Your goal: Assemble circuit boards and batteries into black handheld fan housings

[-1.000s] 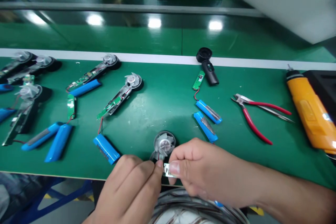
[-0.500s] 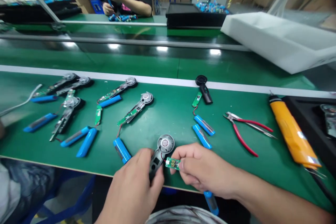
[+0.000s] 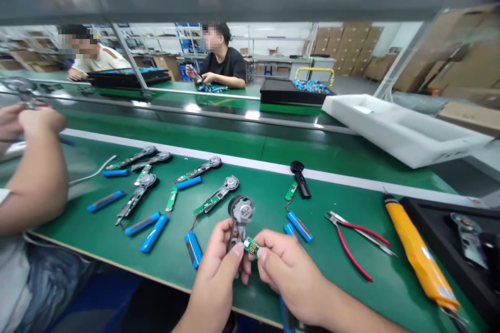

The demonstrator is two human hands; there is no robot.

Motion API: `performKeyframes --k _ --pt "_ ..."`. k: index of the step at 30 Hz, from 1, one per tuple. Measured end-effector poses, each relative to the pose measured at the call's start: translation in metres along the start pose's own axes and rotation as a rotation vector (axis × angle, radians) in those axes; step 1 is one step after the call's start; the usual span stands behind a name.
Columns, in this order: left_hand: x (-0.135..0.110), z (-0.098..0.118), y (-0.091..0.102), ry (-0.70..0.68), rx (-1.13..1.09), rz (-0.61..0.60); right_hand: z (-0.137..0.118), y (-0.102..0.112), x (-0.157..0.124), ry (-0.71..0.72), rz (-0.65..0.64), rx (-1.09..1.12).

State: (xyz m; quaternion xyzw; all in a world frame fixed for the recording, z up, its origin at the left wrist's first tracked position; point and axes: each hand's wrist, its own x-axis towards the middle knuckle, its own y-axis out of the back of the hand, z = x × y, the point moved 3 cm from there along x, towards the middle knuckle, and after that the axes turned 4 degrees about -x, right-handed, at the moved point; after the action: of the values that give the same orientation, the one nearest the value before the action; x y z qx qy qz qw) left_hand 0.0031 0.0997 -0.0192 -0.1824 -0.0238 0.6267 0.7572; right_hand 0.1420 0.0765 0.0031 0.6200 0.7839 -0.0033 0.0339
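Note:
My left hand [image 3: 219,265] is closed around a grey fan-shaped housing [image 3: 242,212] with a round motor-like head. Between the thumb and fingers of my right hand [image 3: 285,265] is a small green circuit board [image 3: 251,245] with a digit display. The board's left end meets my left thumb, close against the housing. A blue battery [image 3: 287,315] hangs below my right hand, partly hidden. Left of my hands lies another opened housing [image 3: 221,195] with a board, wired to a blue battery [image 3: 192,250].
Red-handled pliers [image 3: 351,242] and an orange electric screwdriver [image 3: 420,252] lie at right, beside a black tray [image 3: 469,250]. Several opened housings and batteries lie at left. A black housing [image 3: 300,179] is further back. A white foam tray [image 3: 406,130] stands behind. A co-worker's arm [image 3: 35,166] reaches in at left.
The head view has tilted up, bringing co-workers into sight. My left hand has turned the housing more upright, and the board has come against it, now tilted and touching my left thumb.

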Motion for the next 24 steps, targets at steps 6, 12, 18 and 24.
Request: performKeyframes --k 6,12,18,24 --pt "0.031 0.016 -0.013 -0.205 -0.137 0.047 -0.002 0.000 0.025 0.321 0.125 -0.292" --pt "0.044 0.000 -0.020 -0.312 -0.181 0.151 0.054 -0.001 0.037 0.322 0.313 -0.273" --pt "0.048 -0.010 -0.021 -0.241 -0.303 0.143 0.043 -0.007 0.031 0.279 0.252 -0.209" --pt "0.056 -0.005 -0.020 -0.158 -0.410 0.094 0.032 -0.001 0.030 0.284 0.256 -0.258"
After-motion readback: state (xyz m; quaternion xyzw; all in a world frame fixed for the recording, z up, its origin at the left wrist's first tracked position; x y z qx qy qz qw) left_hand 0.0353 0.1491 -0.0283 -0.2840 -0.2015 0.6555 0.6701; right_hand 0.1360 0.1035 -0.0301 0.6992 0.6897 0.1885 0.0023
